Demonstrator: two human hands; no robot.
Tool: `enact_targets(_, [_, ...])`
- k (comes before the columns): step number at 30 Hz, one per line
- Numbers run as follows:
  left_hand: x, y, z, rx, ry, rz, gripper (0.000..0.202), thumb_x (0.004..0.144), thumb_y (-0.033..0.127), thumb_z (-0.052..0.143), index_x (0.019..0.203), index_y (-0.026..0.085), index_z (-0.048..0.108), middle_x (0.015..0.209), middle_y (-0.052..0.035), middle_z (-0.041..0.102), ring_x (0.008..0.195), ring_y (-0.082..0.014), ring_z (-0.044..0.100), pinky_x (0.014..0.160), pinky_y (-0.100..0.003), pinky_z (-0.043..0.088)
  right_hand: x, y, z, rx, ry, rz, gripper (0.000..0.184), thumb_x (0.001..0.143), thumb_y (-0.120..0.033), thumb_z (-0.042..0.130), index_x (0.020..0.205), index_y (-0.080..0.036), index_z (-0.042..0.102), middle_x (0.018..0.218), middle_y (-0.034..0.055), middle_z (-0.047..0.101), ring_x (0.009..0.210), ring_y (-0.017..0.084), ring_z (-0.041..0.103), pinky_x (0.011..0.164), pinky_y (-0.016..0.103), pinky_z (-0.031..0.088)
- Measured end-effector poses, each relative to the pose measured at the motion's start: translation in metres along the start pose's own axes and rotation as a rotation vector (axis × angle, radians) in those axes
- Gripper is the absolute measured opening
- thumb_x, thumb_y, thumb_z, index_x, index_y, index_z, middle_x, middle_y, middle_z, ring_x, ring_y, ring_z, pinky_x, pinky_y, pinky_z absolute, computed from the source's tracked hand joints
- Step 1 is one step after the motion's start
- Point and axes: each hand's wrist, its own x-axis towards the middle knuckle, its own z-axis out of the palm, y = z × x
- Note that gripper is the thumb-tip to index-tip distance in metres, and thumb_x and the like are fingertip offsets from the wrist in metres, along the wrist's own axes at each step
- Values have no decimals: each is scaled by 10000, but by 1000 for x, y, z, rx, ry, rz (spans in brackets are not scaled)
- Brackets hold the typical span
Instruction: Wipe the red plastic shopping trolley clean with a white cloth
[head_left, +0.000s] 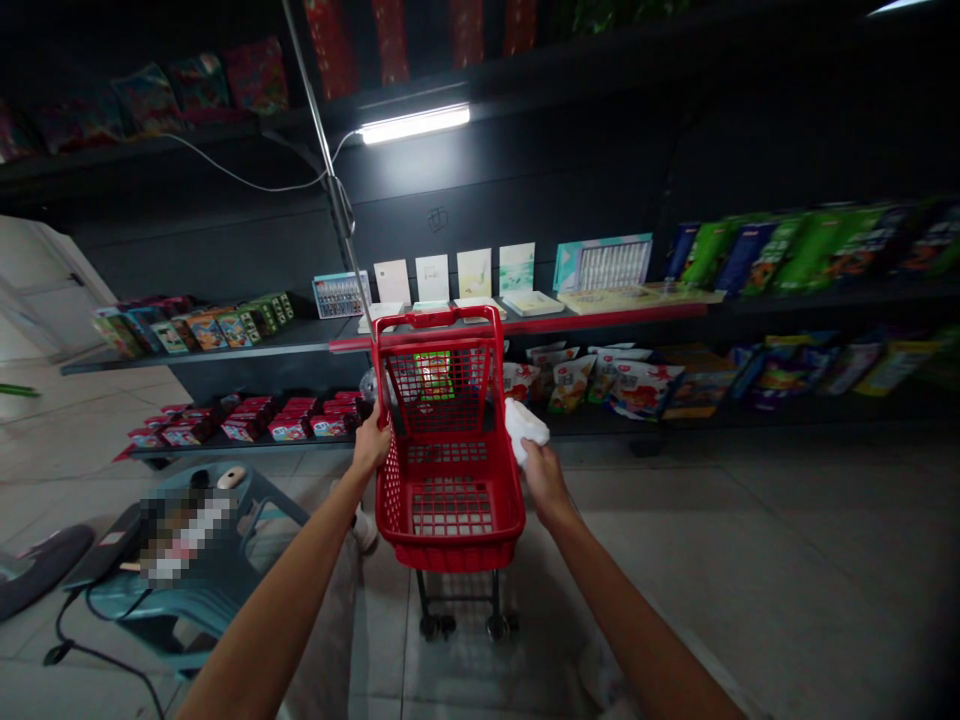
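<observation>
A small red wire shopping cart (pixel 450 515) on black castors stands in front of me, its handle rim facing the shelves. My left hand (pixel 373 443) grips the left side of its rim. My right hand (pixel 544 478) holds a crumpled white soft item (pixel 526 430), which sits just beside the cart's right rim. A green packet (pixel 435 375) shows through the far mesh wall, and I cannot tell whether it lies inside the cart.
Dark shelves (pixel 525 325) hold snack packets, boxed goods and pale cards ahead and to the right. A teal plastic stool (pixel 195 590) at lower left carries a white mouse (pixel 231 478) and a blurred item, with black cable trailing below. A metal pole (pixel 337 200) rises behind the cart.
</observation>
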Motion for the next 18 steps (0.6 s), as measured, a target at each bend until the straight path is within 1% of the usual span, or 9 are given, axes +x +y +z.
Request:
enact_targets(2, [-2, 1, -1, -8, -1, 2, 684, 901, 238, 515, 1572, 258, 386, 1144, -84, 770, 1066, -261, 721, 942, -317, 502, 3, 0, 4, -12, 4, 7, 632, 751, -548, 497, 1110, -78, 722, 1026, 134, 765, 943, 293, 688, 772, 327, 498])
enact_targets(3, [-3, 2, -2, -10, -1, 0, 684, 901, 242, 518, 1572, 256, 386, 1145, -82, 770, 1065, -261, 721, 947, -318, 502, 4, -1, 5, -32, 7, 17, 619, 748, -547, 495, 1080, -79, 726, 997, 137, 766, 921, 294, 688, 750, 326, 491])
enact_targets(6, [-7, 5, -5, -13, -8, -28, 682, 893, 245, 535, 1562, 250, 404, 1162, -72, 768, 1081, -258, 714, 961, -312, 499, 4, -2, 9, -141, 48, 25, 534, 719, -544, 510, 916, -100, 732, 841, 128, 753, 798, 284, 667, 657, 318, 446])
enact_targets(8, [-10, 6, -6, -17, -14, -44, 677, 886, 240, 541, 1552, 252, 420, 1173, -62, 766, 1092, -255, 710, 963, -303, 496, 5, -2, 10, -194, 77, 14, 506, 704, -549, 509, 845, -111, 720, 775, 123, 733, 743, 274, 645, 627, 319, 420])
enact_targets(12, [-15, 6, -5, -34, -20, 5, 637, 898, 247, 510, 1527, 311, 443, 1179, -46, 763, 1089, -251, 713, 945, -306, 497, 9, -1, 10, -202, 93, -18, 550, 694, -572, 480, 848, -105, 726, 766, 132, 726, 737, 276, 634, 641, 330, 421])
enact_targets(14, [-14, 6, -5, 19, -2, -17, 612, 893, 278, 520, 1501, 322, 468, 1180, -66, 760, 1090, -270, 713, 940, -335, 502, 11, 1, 9, -193, 102, -36, 577, 692, -576, 476, 875, -97, 740, 788, 141, 736, 757, 280, 638, 660, 334, 431])
enact_targets(16, [-9, 8, -6, 115, 23, -105, 562, 879, 337, 546, 1438, 284, 528, 1171, -114, 754, 1098, -313, 707, 946, -388, 502, 12, 2, 7, -186, 116, -39, 598, 693, -578, 483, 903, -86, 749, 823, 153, 747, 780, 284, 646, 674, 334, 439])
enact_targets(18, [2, 9, -9, 176, 25, -197, 522, 870, 405, 557, 1361, 229, 577, 1178, -166, 739, 1124, -363, 689, 960, -447, 494, 13, 2, 5, -175, 131, -31, 614, 697, -584, 497, 922, -73, 753, 845, 160, 751, 791, 286, 652, 671, 330, 441])
